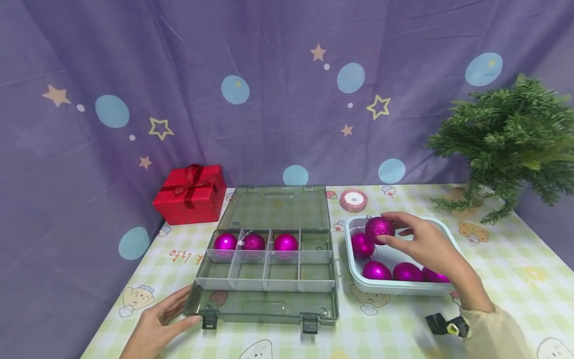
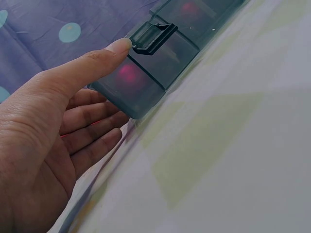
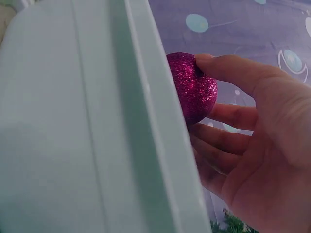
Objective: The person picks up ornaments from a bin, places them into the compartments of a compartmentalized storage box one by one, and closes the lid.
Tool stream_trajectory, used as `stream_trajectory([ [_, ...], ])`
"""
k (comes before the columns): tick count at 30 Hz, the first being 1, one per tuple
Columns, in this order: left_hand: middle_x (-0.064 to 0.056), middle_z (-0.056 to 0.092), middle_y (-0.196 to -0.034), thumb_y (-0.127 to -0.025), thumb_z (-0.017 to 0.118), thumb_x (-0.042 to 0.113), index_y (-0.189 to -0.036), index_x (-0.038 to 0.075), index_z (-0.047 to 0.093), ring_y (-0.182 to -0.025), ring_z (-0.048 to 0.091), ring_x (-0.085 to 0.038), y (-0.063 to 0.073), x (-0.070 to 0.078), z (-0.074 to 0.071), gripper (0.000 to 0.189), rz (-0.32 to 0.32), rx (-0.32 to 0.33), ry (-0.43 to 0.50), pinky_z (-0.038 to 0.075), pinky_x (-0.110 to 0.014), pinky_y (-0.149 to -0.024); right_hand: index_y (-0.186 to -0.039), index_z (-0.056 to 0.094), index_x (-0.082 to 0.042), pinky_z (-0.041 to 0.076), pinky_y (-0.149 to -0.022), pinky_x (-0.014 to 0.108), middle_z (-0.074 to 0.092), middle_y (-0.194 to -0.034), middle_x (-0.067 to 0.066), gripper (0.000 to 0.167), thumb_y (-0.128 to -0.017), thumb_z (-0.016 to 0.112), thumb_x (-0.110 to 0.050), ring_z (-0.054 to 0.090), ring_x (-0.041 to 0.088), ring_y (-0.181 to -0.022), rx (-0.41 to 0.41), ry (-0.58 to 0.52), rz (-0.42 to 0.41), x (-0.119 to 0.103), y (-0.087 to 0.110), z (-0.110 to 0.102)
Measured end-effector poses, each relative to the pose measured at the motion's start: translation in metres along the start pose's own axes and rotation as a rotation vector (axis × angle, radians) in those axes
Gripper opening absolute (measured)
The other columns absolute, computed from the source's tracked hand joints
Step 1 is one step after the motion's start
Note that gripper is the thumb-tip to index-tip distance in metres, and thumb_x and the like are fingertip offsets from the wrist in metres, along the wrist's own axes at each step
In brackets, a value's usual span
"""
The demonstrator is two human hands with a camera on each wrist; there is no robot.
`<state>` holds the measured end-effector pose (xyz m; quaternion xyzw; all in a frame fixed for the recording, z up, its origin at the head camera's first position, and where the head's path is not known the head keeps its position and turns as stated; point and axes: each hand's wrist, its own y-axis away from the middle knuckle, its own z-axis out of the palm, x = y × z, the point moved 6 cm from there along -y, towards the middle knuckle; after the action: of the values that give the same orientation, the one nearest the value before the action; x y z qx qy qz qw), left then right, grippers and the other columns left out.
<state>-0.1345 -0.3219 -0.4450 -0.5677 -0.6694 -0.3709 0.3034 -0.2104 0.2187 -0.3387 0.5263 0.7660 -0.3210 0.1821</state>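
Observation:
My right hand (image 1: 428, 244) pinches a glittery magenta Christmas ball (image 1: 379, 229) between thumb and fingers, above the light blue tub (image 1: 358, 284). In the right wrist view the tub's wall covers part of the glittery ball (image 3: 197, 90). Several more magenta balls (image 1: 376, 270) lie in the tub. My left hand (image 1: 154, 324) holds the near left corner of a clear grey compartment box (image 1: 269, 311). In the left wrist view the thumb lies beside a black latch (image 2: 153, 39), fingers along the side. Three balls (image 1: 285, 243) sit in the back row; the rightmost back compartment is empty.
The box's lid (image 1: 278, 207) lies open towards the back. A red gift box (image 1: 193, 194) stands at the back left, a ribbon roll (image 1: 353, 200) behind the tub. An artificial fir tree (image 1: 511, 144) rises at the back right. A black clip-like object (image 1: 446, 325) is by the right sleeve.

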Motion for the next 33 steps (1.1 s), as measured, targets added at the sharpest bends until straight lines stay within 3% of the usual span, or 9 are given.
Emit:
stream_trajectory([
  [12,-0.015,0.061,-0.143,-0.085,0.088,0.038,-0.151,0.006,0.054,-0.131,0.058,-0.032,0.001,0.000,0.000,0.081,0.013,0.005,-0.016,0.049,-0.015,-0.098,-0.135,0.065,-0.003,0.059,-0.091,0.049,0.071,-0.122,0.008,0.047,-0.094,0.080,-0.019,0.067,0.027,-0.106,-0.035,-0.104,-0.079,-0.018,-0.021,0.025],
  [22,-0.015,0.061,-0.143,-0.085,0.087,0.038,-0.151,0.007,0.054,-0.131,0.058,-0.033,0.001,0.001,0.000,0.080,0.011,0.003,-0.014,0.049,-0.015,-0.099,-0.142,0.061,-0.001,0.061,-0.091,0.047,0.070,-0.128,0.011,0.055,-0.093,0.080,-0.019,0.068,0.028,-0.108,-0.062,-0.173,-0.116,-0.030,-0.037,0.043],
  [30,-0.013,0.062,-0.142,-0.084,0.088,0.038,-0.150,0.007,0.055,-0.126,0.062,-0.021,0.000,0.002,-0.001,0.080,0.024,0.014,-0.031,0.049,-0.015,-0.098,-0.135,0.063,0.006,0.062,-0.090,0.046,0.070,-0.122,0.016,0.051,-0.092,0.081,-0.017,0.068,0.031,-0.105,-0.095,-0.192,-0.123,-0.042,-0.049,0.058],
  [33,-0.013,0.062,-0.142,-0.084,0.088,0.038,-0.150,0.007,0.055,-0.126,0.062,-0.023,0.000,0.002,-0.001,0.080,0.026,0.015,-0.037,0.050,-0.015,-0.098,-0.132,0.064,0.006,0.062,-0.088,0.047,0.071,-0.118,0.015,0.048,-0.092,0.080,-0.016,0.068,0.032,-0.104,-0.105,-0.192,-0.145,-0.047,-0.053,0.064],
])
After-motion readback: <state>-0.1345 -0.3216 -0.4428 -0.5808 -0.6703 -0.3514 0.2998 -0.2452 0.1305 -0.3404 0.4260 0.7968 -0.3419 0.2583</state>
